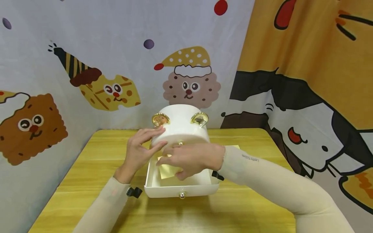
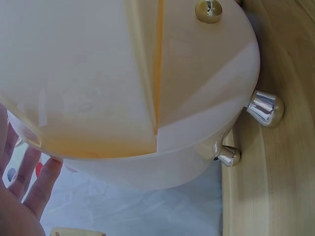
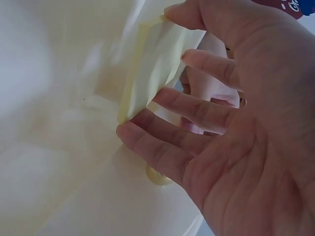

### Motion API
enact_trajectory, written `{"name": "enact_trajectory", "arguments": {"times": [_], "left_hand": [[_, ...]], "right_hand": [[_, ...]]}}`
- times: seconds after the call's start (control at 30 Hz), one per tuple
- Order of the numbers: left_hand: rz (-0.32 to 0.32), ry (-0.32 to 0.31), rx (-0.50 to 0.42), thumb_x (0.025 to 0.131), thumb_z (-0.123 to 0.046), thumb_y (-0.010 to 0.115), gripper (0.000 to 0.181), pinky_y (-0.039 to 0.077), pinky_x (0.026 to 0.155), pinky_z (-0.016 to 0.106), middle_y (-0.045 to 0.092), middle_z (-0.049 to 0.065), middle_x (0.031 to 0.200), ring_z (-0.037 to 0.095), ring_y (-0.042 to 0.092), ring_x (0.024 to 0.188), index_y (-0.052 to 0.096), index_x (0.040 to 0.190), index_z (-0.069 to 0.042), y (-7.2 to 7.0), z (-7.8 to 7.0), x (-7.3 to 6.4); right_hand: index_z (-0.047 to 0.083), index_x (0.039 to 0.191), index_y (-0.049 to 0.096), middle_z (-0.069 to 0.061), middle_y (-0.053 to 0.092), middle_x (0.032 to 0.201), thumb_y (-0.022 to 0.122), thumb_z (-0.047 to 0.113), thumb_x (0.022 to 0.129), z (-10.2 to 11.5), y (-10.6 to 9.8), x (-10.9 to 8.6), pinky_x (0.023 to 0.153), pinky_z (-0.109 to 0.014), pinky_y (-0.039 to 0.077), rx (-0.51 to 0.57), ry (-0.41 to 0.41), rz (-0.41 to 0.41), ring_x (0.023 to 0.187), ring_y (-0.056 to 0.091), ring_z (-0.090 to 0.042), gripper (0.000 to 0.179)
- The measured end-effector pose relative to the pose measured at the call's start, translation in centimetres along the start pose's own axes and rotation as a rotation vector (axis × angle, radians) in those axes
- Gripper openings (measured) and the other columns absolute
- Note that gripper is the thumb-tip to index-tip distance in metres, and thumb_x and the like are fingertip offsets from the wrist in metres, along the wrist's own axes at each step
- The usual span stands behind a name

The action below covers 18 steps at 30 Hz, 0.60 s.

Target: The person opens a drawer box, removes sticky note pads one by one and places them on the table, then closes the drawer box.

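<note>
A white storage box (image 1: 182, 127) with round gold ears stands on the table, its lower drawer (image 1: 163, 191) pulled out toward me. Inside that drawer, my right hand (image 1: 193, 158) holds a pale yellow sticky note pad (image 1: 167, 172). In the right wrist view the thumb and fingertips grip the edges of the pad (image 3: 156, 64). My left hand (image 1: 140, 149) touches the box's left side with extended fingers. Part of that hand (image 2: 29, 182) shows against the box's curved wall (image 2: 138, 172) in the left wrist view.
A gold knob (image 1: 182, 195) sits on the drawer front, and another knob (image 1: 180, 143) is higher up on the box. A yellow piece (image 1: 236, 147) shows partly behind my right forearm. A printed curtain (image 1: 122, 38) hangs behind the wooden table (image 1: 96, 168).
</note>
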<state>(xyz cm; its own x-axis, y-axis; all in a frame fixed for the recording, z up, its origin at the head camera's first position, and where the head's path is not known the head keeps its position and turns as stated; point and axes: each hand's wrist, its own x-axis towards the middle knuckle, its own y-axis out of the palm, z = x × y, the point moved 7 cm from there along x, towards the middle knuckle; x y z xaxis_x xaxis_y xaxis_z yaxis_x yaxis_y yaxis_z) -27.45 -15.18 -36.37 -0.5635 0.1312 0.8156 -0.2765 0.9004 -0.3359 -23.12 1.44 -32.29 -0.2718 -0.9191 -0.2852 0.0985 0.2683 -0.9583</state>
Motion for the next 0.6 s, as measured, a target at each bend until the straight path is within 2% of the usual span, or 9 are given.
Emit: {"name": "enact_trajectory", "arguments": {"times": [0.4,0.6], "left_hand": [[-0.006,0.019,-0.017,0.079,0.005,0.103,0.058,0.057,0.105,0.014,0.088,0.011,0.135,0.026,0.081,0.117,0.088,0.133,-0.012,0.0,-0.1,-0.1],[-0.006,0.022,-0.01,0.079,0.005,0.103,0.059,0.057,0.104,0.015,0.088,0.01,0.135,0.028,0.081,0.117,0.088,0.133,-0.012,0.0,-0.2,-0.1]], "right_hand": [[0.026,0.171,0.056,-0.006,0.064,0.168,0.087,0.033,0.105,0.3,-0.7,-1.3,0.115,-0.036,0.064,0.0,-0.01,-0.064,0.136,0.074,-0.023,0.073],[0.026,0.171,0.057,-0.005,0.063,0.17,0.086,0.034,0.105,0.3,-1.0,-1.7,0.117,-0.038,0.063,0.02,0.009,-0.077,0.141,0.072,-0.023,0.072]]}}
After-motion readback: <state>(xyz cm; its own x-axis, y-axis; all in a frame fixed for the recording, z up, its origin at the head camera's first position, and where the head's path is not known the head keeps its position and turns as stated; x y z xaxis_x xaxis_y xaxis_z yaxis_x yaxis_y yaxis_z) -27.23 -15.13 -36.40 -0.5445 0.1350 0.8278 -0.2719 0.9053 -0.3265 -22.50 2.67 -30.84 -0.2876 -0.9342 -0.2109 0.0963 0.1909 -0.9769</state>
